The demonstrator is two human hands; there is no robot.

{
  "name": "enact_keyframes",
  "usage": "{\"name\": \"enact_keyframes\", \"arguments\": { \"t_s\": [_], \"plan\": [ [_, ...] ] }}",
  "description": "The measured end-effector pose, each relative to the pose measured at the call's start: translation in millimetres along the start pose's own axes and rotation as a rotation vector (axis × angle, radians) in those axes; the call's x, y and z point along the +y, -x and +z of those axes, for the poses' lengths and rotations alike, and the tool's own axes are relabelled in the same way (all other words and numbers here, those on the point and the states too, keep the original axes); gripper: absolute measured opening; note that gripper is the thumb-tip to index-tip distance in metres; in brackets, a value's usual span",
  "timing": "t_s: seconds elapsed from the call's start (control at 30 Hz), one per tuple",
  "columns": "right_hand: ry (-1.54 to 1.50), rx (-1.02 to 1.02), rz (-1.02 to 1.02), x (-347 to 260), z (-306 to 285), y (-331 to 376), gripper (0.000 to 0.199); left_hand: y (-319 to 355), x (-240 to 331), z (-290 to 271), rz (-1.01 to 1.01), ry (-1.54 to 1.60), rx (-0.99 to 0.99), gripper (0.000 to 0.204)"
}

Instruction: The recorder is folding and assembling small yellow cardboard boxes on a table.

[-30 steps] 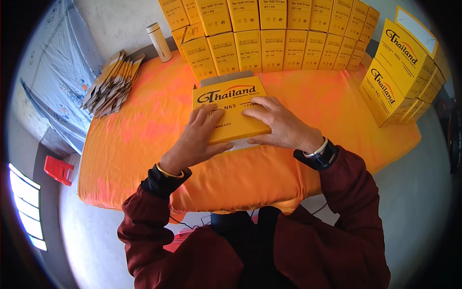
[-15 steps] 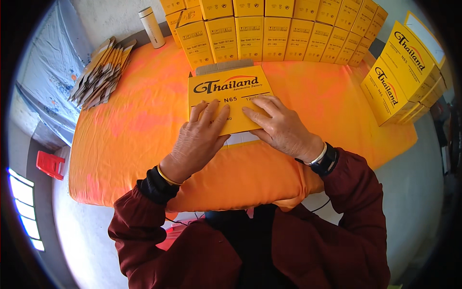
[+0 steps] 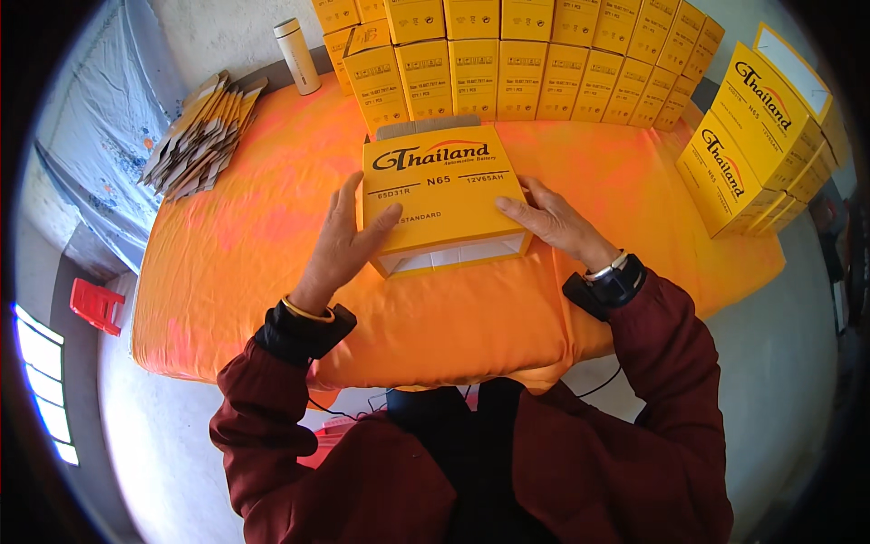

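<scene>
A yellow cardboard box with dark lettering stands on the orange-covered table, its open white-lined end facing me. My left hand grips its left side, thumb on the top face. My right hand presses against its right side with fingers spread. Both wrists wear dark red sleeves; a black watch sits on the right wrist.
Rows of matching yellow boxes line the table's far edge, and larger ones stack at the right. A pile of flattened cartons lies far left beside a beige flask. A red stool stands on the floor at left.
The box was flat under both palms; it now stands opened into a box shape, with my hands moved from its top to its two sides.
</scene>
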State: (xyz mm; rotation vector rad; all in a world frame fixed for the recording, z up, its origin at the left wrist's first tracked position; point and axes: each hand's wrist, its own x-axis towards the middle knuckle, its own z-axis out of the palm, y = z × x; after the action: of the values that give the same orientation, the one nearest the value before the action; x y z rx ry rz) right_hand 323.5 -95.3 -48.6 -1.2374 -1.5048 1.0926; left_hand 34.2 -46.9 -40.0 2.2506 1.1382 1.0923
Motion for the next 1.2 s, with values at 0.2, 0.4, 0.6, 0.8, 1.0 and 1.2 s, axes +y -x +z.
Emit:
{"name": "enact_keyframes", "arguments": {
  "t_s": [0.2, 0.4, 0.6, 0.8, 1.0, 1.2],
  "plan": [
    [-0.147, -0.052, 0.045, -1.6, -3.7, 0.6, 0.074, 1.2, 2.9, -2.2, -0.294, 0.588, -0.235, 0.070],
    [-0.352, -0.087, 0.046, -28.4, -11.2, 5.2, 0.067, 5.3, 11.9, -16.1, -0.092, 0.609, -0.119, 0.066],
    [-0.022, -0.017, -0.364, -38.8, 5.9, -0.2, 0.071, -3.2, -11.5, -33.2, -0.162, 0.559, -0.228, 0.061],
    [0.256, -0.111, -0.210, -16.0, 4.7, -2.5, 0.076, -6.7, -19.5, -26.8, -0.228, 0.535, -0.421, 0.058],
    [0.088, -0.145, -0.179, -40.6, -2.3, -0.5, 0.062, -13.7, 8.5, -40.9, -0.215, 0.722, -0.226, 0.056],
    [0.508, -0.272, 0.263, -10.0, -26.2, -9.9, 0.060, -14.9, -18.4, -33.0, -0.398, 0.182, -0.472, 0.068]
  ]
}}
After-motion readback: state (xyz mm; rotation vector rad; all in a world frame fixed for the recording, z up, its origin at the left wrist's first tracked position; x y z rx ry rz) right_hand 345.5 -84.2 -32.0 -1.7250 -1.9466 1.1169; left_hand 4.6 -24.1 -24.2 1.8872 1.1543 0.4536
